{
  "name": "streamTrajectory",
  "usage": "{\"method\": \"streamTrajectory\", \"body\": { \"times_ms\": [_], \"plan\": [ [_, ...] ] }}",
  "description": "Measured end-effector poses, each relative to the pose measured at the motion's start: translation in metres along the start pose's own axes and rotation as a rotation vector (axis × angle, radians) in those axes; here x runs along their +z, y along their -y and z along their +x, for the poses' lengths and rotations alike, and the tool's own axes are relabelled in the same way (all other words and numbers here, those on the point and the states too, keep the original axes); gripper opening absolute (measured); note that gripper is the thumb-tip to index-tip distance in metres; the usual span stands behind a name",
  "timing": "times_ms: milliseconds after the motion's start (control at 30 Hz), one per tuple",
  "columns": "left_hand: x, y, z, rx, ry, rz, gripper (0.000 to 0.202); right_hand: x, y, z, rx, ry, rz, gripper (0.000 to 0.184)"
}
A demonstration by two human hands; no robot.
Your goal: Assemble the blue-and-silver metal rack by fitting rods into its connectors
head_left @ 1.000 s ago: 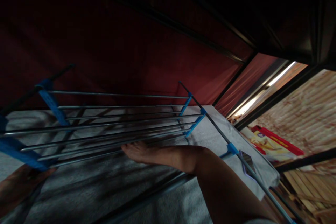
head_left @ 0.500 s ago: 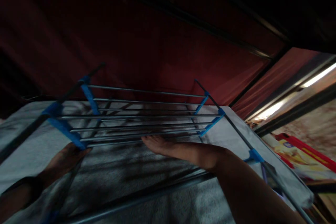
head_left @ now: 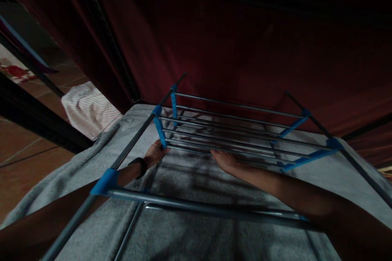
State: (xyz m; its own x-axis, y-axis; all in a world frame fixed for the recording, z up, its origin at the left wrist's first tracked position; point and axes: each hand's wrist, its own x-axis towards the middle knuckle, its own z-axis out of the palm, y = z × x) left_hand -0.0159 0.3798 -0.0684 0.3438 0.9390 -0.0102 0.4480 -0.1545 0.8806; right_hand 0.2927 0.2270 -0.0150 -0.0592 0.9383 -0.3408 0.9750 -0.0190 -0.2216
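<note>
A rack of grey metal rods (head_left: 245, 143) with blue plastic brackets lies on a grey fleece blanket (head_left: 70, 171). My left hand (head_left: 155, 153), with a dark band at the wrist, is closed around the lower end of the left blue bracket (head_left: 159, 130). Its fingertips are partly hidden behind the bracket. Fingers stretched out, my right hand (head_left: 225, 162) touches the lowest rods near their middle. A thicker grey crossbar (head_left: 196, 206) runs across in front of both hands, joined at its left end to a blue corner connector (head_left: 105, 181).
Dark red cloth (head_left: 220, 49) hangs behind the rack. A black metal post (head_left: 45, 116) crosses on the left, with striped cloth (head_left: 90, 108) beyond it and brown tiled floor (head_left: 18, 195) below. Long side poles (head_left: 131, 142) of the rack reach towards me.
The view has swung left, bringing the floor and striped cloth into sight and losing the red and yellow package. My left hand stays at the bracket; my right hand stays at the rods.
</note>
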Motion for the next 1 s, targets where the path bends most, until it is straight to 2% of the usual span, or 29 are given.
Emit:
{"method": "streamTrajectory", "body": {
  "times_ms": [467,733,900,1000],
  "plan": [
    [0.002,0.002,-0.002,-0.013,-0.026,0.039,0.029,0.006,-0.005,0.006,0.012,0.025,0.0,0.033],
    [0.0,-0.004,-0.005,-0.039,-0.044,0.068,0.026,0.004,-0.004,0.004,-0.003,0.025,0.021,0.045],
    [0.002,-0.007,-0.004,-0.031,-0.027,0.041,0.028,-0.001,-0.003,-0.011,-0.046,0.018,0.041,0.062],
    [-0.001,-0.01,-0.003,-0.021,0.019,0.105,0.028,-0.026,-0.006,-0.039,-0.144,0.124,0.089,0.059]
  ]
}}
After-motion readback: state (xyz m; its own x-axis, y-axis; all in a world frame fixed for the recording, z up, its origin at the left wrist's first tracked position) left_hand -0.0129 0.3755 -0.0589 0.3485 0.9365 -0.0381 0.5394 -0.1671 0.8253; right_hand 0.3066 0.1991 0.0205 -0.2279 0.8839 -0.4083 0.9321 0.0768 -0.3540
